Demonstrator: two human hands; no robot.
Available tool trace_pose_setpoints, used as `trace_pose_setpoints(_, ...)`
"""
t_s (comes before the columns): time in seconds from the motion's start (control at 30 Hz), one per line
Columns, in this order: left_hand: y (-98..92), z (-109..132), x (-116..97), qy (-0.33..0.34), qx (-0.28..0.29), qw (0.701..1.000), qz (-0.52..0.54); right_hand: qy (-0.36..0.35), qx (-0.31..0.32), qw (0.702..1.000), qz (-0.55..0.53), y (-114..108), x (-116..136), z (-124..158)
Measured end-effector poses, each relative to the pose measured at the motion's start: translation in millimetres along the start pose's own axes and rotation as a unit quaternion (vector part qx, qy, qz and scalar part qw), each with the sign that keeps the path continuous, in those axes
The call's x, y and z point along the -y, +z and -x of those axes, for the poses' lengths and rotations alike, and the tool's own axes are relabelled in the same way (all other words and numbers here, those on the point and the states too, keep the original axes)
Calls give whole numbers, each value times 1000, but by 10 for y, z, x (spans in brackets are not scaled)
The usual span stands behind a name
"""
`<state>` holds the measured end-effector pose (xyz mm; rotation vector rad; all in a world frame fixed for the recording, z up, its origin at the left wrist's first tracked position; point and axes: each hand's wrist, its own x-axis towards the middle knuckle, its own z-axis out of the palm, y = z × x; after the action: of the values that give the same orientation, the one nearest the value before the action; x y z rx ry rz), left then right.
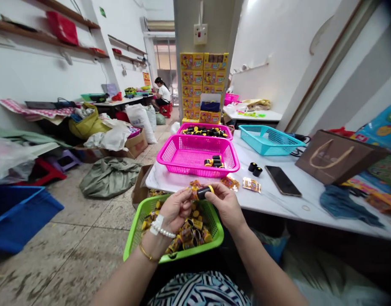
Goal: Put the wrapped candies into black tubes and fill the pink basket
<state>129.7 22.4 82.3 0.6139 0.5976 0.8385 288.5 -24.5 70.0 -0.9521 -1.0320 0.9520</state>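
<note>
My right hand grips a small black cylinder with a yellow end between thumb and fingers. My left hand pinches a small orange printed wrapper right beside the cylinder. Whether the cylinder is partly inside the wrapper, I cannot tell. Both hands are above a green basket that holds many wrapped yellow-and-black pieces. Just beyond, on the table, a pink basket contains several bare black-and-yellow cylinders. Flat orange wrappers lie on the tabletop near my right hand.
On the marble-look table are two black cylinders, a phone, a blue basket and a brown paper bag. Behind stands another pink basket of pieces. A blue bin is at left; a person sits far back.
</note>
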Motion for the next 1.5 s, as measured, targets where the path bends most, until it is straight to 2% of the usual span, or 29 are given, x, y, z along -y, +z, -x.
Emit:
trace_pose_setpoints(0.17, -47, 230, 82, -8, -15, 1000, 9, -46, -19, 994, 96, 80, 8, 215)
trace_pose_setpoints(0.23, -51, 333, 102, -5, -29, 1000, 7, -73, 2, 989, 125, 110, 16, 317)
trace_pose_setpoints(0.33, -53, 479, 113, 6, -42, 999, 1, -109, 37, 986, 123, 153, 11, 451)
trace_pose_setpoints(0.5, -88, 641, 183, 25, -50, 998, -13, -140, 55, 983, 110, 210, -95, 573)
trace_pose_setpoints(0.6, -137, 697, 279, 53, -70, 995, -38, -129, 63, 985, 97, 214, -170, 603)
trace_pose_setpoints(0.77, -242, 780, 354, 136, -142, 975, -101, -126, 18, 987, 99, 164, -262, 637)
trace_pose_setpoints(0.87, -303, 795, 363, 89, -94, 984, -122, -97, 25, 992, 77, 156, -306, 671)
trace_pose_setpoints(0.93, -337, 791, 379, 52, -52, 988, -132, -78, 57, 991, 90, 160, -311, 709)
trace_pose_setpoints(1.0, -365, 783, 396, 44, -37, 989, -139, -77, 91, 985, 123, 157, -287, 748)
trace_pose_setpoints(1.2, -436, 750, 449, 62, 4, 980, -189, -205, 147, 930, 266, 115, -173, 761)
trace_pose_setpoints(1.37, -500, 741, 500, 34, 10, 991, -128, -234, 158, 910, 305, 123, -171, 747)
trace_pose_setpoints(1.5, -524, 827, 428, -1, 5, 995, -98, -271, 159, 894, 319, 115, -116, 761)
